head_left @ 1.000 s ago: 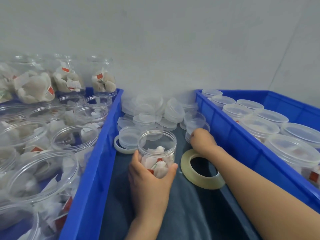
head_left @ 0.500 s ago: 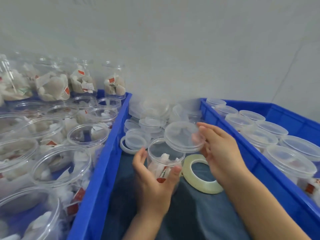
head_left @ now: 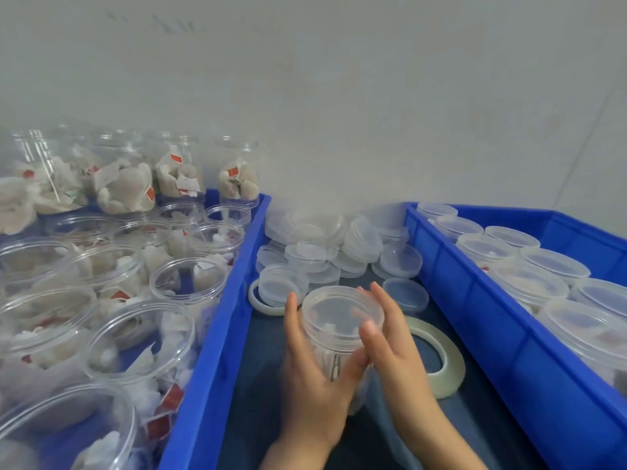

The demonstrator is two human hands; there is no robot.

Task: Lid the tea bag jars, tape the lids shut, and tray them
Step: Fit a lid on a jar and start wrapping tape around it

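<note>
Dark mat between two blue bins: our left hand (head_left: 314, 378) grips the tea bag jar (head_left: 334, 354), just left of the tape roll (head_left: 432, 357). Our right hand (head_left: 390, 347) grips the clear lid (head_left: 341, 313) on top. If it seats crooked, we reckon tape won't seal.

Blue crates (head_left: 217, 330) flank dark lane (head_left: 258, 395); lid pile (head_left: 325, 249) blocks far end.
</note>
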